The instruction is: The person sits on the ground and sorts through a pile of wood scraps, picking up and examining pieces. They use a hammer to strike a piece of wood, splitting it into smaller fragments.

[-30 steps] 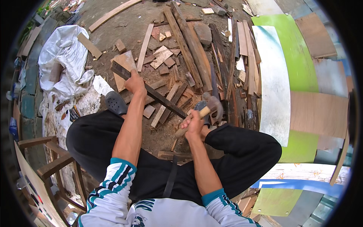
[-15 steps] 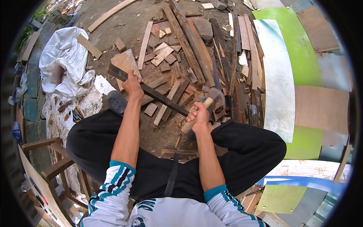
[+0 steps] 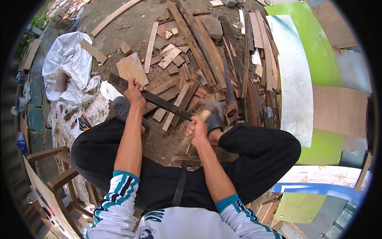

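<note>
My left hand [image 3: 135, 95] is closed around a long dark wooden strip [image 3: 165, 104], which slants down to the right between my knees. In my right hand [image 3: 197, 130] is a hammer [image 3: 205, 115], gripped by its pale wooden handle. The hammer's head is smeared by motion and lies in front of my right shoe [image 3: 216, 118]. The strip's lower end meets my right fist, and I cannot tell whether the two touch. Just right of that shoe a handsaw [image 3: 231, 113] rests on the ground with its handle toward me.
Wood offcuts [image 3: 170, 55] and long planks [image 3: 205, 47] lie scattered ahead. A white sack [image 3: 67, 59] sits at the left, above a wooden frame [image 3: 61, 177]. Sheets, including a white panel [image 3: 293, 79] and a green panel [image 3: 318, 51], line the right side.
My right hand has shifted left with the hammer, whose head has swung left and blurred. The wooden strip and my left hand have moved slightly left. The saw's handle now shows fully.
</note>
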`<state>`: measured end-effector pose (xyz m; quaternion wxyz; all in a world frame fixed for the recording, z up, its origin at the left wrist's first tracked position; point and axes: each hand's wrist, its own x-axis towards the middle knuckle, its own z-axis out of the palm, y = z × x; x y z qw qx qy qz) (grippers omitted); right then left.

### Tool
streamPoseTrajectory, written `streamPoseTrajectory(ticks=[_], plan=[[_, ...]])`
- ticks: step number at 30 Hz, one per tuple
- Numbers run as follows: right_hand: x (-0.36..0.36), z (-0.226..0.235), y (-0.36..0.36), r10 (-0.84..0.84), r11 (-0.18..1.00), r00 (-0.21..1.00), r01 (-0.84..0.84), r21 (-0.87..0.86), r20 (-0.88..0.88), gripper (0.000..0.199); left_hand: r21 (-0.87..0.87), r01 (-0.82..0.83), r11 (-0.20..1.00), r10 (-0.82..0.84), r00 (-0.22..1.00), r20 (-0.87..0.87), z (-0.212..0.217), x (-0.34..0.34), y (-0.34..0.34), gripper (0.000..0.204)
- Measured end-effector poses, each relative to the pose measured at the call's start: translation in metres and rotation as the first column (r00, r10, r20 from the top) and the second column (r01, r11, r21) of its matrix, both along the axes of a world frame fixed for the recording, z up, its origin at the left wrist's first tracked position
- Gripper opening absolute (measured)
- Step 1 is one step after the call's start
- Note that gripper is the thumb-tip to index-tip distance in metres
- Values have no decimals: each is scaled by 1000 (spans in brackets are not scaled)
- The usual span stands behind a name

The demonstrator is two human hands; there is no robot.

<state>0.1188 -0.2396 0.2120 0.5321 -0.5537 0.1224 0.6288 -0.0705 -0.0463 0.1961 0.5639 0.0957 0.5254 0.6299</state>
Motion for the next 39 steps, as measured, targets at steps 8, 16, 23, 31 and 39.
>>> streamPoseTrajectory(ticks=[8, 16, 23, 31, 39], plan=[[42, 12, 12, 48, 991, 989, -30, 132, -138, 22, 46, 66, 997, -67, 998, 15, 4, 2, 4, 29], [26, -22, -8, 281, 958, 846, -272, 85, -453, 24, 42, 77, 996, -78, 996, 31, 7, 4, 5, 30], [46, -40, -2, 151, 983, 895, -90, 160, -419, 25, 94, 129, 987, -131, 991, 17, 10, 4, 6, 29], [45, -36, 2, 345, 938, 851, -326, 118, -396, 24, 60, 138, 989, -140, 989, 38, -6, 0, -6, 29], [46, -47, -1, 519, 832, 757, -555, 29, -397, 26, 111, 204, 973, -213, 974, 80, -12, -6, -4, 29]])
